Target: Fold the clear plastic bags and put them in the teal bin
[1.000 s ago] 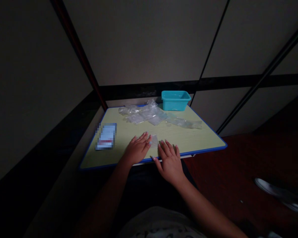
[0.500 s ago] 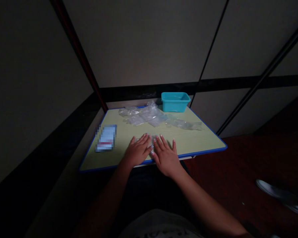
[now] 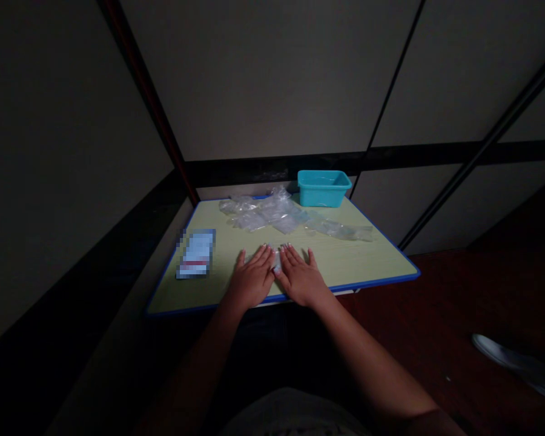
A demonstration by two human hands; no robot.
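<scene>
My left hand [image 3: 253, 277] lies palm down near the table's front edge, fingers stretched out. Beside it my right hand [image 3: 301, 277] rests flat too, its thumb close to the left one. Both press on a small clear plastic bag [image 3: 277, 259], which shows only in the narrow gap between them; the rest of it is covered. Beyond my fingertips, several crumpled clear plastic bags [image 3: 277, 213] lie in a loose spread across the back of the table.
The pale table [image 3: 358, 263] has a blue rim. A turquoise plastic basket [image 3: 322, 191] stands at its back right, against the wall. A blurred-out flat rectangular item [image 3: 197, 253] lies at the left. A shoe [image 3: 497, 351] is on the dark red floor at right.
My right hand has shifted slightly left and its fingers have drawn closer together. My left hand stays nearly in place. The whole view has moved a little.
</scene>
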